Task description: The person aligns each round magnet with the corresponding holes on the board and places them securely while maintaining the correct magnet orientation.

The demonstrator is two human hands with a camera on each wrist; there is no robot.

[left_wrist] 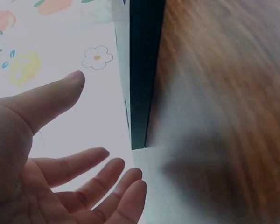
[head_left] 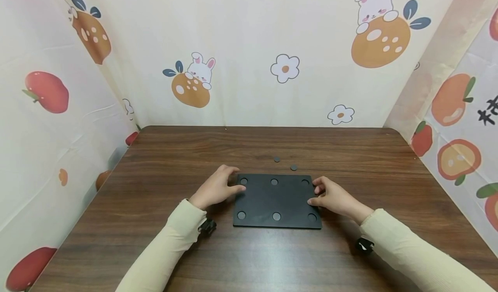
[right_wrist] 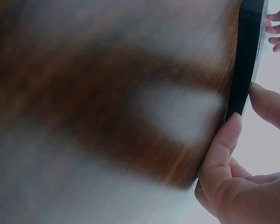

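A flat black rectangular board (head_left: 278,199) lies on the table, with several round recesses along its long sides. The two recesses at its right end look darker inside than the others, which look grey. Just behind the board are two small dark discs, one farther back (head_left: 276,159) and one closer (head_left: 293,167). At the board's left edge, my left hand (head_left: 218,187) is spread, thumb apart from the fingers; its wrist view shows a gap to the board. My right hand (head_left: 332,197) pinches the right edge, thumb on top and fingers against the side.
The brown wood-grain table (head_left: 186,145) extends around the board on all sides. A printed curtain (head_left: 249,97) with rabbits, fruit and flowers stands along the back and both sides. Dark wrist devices sit under both cream sleeves (head_left: 177,229).
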